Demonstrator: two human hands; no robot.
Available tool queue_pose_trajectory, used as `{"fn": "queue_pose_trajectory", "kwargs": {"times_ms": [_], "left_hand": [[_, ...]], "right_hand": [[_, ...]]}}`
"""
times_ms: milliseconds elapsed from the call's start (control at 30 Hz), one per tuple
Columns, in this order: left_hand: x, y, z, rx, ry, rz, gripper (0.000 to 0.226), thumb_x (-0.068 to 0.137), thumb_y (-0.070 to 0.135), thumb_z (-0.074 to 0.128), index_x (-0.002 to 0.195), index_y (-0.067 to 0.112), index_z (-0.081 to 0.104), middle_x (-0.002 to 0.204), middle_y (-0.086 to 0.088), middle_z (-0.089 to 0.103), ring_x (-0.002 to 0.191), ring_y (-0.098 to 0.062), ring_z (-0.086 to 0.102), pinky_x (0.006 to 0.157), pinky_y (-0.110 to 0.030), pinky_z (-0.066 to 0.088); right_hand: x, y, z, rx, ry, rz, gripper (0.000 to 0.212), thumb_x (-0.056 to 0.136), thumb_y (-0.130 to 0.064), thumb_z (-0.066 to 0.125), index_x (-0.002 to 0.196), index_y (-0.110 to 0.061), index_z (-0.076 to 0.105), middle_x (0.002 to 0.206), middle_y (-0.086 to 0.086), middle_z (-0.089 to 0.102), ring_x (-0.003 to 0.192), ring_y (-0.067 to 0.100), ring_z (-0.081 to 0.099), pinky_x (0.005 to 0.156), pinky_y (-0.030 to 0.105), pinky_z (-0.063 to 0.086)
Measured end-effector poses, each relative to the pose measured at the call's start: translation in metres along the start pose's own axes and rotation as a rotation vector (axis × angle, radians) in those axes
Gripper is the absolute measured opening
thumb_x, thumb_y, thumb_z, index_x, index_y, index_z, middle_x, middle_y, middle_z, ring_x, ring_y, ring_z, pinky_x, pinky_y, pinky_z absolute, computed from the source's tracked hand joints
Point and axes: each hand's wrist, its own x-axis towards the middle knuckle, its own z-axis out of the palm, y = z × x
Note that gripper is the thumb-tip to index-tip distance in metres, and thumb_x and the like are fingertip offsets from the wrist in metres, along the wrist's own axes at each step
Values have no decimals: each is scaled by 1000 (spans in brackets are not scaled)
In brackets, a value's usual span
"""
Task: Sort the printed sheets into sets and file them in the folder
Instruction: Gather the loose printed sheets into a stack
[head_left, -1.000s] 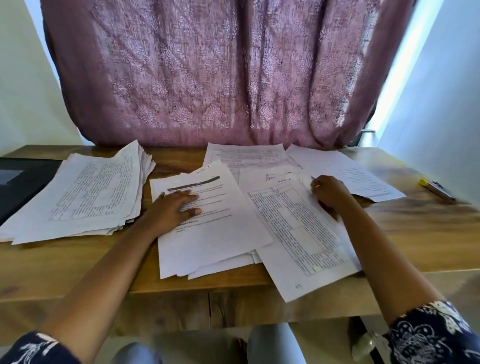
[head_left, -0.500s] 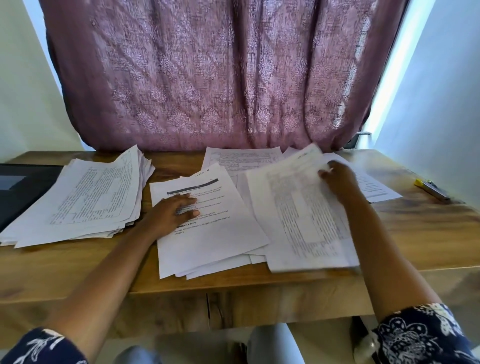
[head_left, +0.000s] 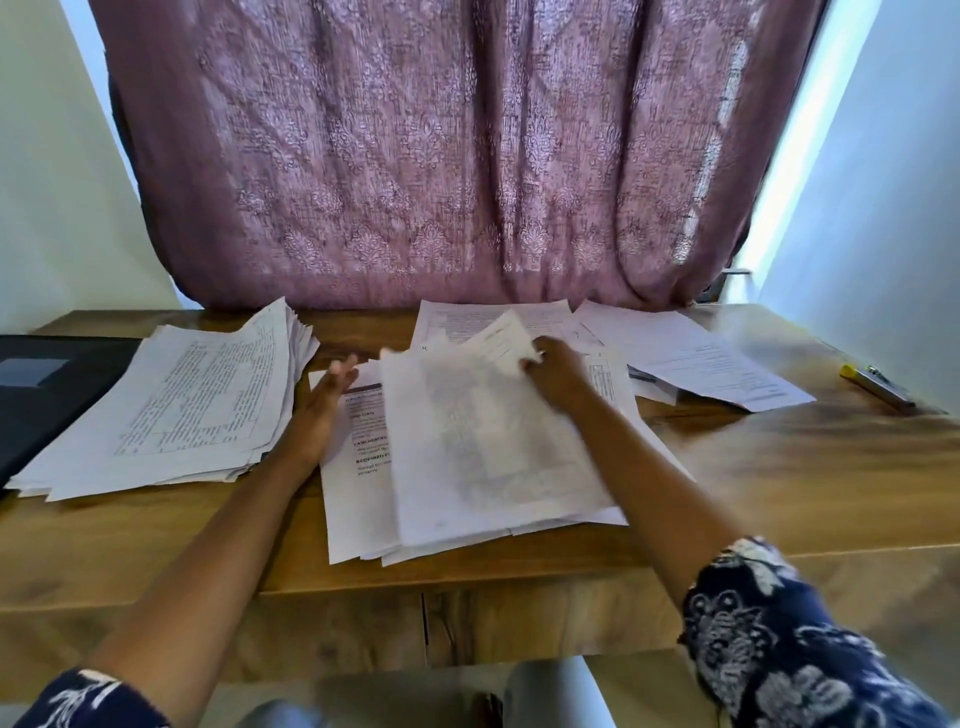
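A printed sheet with a table (head_left: 488, 447), blurred by motion, lies over the middle pile (head_left: 358, 499) on the wooden table. My right hand (head_left: 558, 376) grips this sheet at its curled top edge. My left hand (head_left: 324, 410) is lifted off the middle pile at its left edge, fingers apart and holding nothing. A thick stack of printed sheets (head_left: 176, 410) lies to the left. More sheets (head_left: 696, 358) lie at the back right. The dark folder (head_left: 47, 384) sits at the far left, partly under the left stack.
A yellow-capped pen or marker (head_left: 875, 384) lies near the table's right edge. A pink patterned curtain (head_left: 441, 156) hangs behind the table. The table's front edge (head_left: 467, 577) runs just beyond the middle pile. My knees show below it.
My right hand has carried the table sheet leftward and onto the middle pile. My left hand has lifted off that pile and shifted to its left edge.
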Motion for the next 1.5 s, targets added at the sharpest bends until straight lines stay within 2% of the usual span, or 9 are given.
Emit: {"fn": "queue_pose_trajectory", "kwargs": {"times_ms": [100, 267, 400, 500, 633, 1100, 1233, 1367, 1500], "left_hand": [[-1, 3, 0, 150, -13, 15, 104, 60, 97, 25, 147, 42, 13, 162, 5, 9, 148, -20, 12, 118, -42, 9], [7, -4, 8, 635, -203, 30, 85, 83, 60, 54, 153, 34, 13, 162, 0, 1, 149, -22, 5, 118, -48, 5], [12, -7, 7, 592, -221, 15, 67, 90, 50, 54, 149, 34, 27, 162, 2, 4, 149, -20, 3, 118, -46, 4], [12, -6, 7, 579, -221, 26, 63, 91, 48, 54, 148, 32, 32, 162, 3, 8, 149, -20, 6, 118, -44, 5], [11, -6, 8, 594, -242, 36, 60, 93, 47, 51, 147, 32, 33, 161, 2, 11, 149, -19, 8, 119, -44, 3], [17, -18, 7, 604, -207, 51, 54, 93, 49, 50, 143, 32, 41, 160, 1, 19, 149, -19, 12, 119, -48, -7], [21, -13, 7, 609, -177, 6, 48, 92, 51, 52, 135, 32, 51, 157, 1, 27, 146, -22, 21, 120, -50, 1], [46, 3, 14, 769, -165, 45, 51, 91, 59, 46, 130, 28, 57, 152, 0, 38, 142, -24, 32, 118, -52, 4], [107, 26, 30, 607, -224, -24, 78, 75, 77, 44, 130, 24, 57, 142, 0, 52, 124, -26, 52, 109, -48, 37]], "right_hand": [[-2, 0, 26, 1, 11, 68, 36, 92, -25, 60, 125, -12, 54, 121, 12, 61, 110, 29, 57, 86, 29, 44], [17, 38, -36, -327, 274, 154, 39, 95, -26, 53, 131, -13, 47, 132, 15, 51, 123, 34, 44, 97, 44, 40], [24, 70, -71, -376, 119, 376, 61, 86, -45, 64, 130, -8, 42, 132, 17, 52, 121, 35, 47, 95, 45, 42], [23, 78, -71, -231, 34, 389, 63, 80, -37, 75, 129, -10, 45, 128, 13, 55, 115, 31, 53, 88, 39, 45], [26, 78, -77, -130, 199, 314, 48, 84, -25, 72, 127, -15, 54, 129, 12, 57, 112, 30, 56, 93, 38, 47], [43, 94, -160, -602, 389, 311, 30, 93, -16, 48, 121, -15, 61, 121, 17, 61, 112, 37, 57, 93, 41, 44], [56, 99, -126, -633, 423, 298, 49, 90, -12, 53, 137, -6, 40, 136, 22, 45, 123, 39, 42, 97, 48, 37], [84, 70, -81, -538, 253, 124, 45, 89, -11, 54, 133, -10, 46, 139, 17, 47, 127, 34, 41, 98, 43, 38], [125, 48, -55, -391, 56, 141, 36, 94, -10, 47, 129, -6, 55, 137, 13, 52, 127, 30, 47, 102, 35, 38]]}}
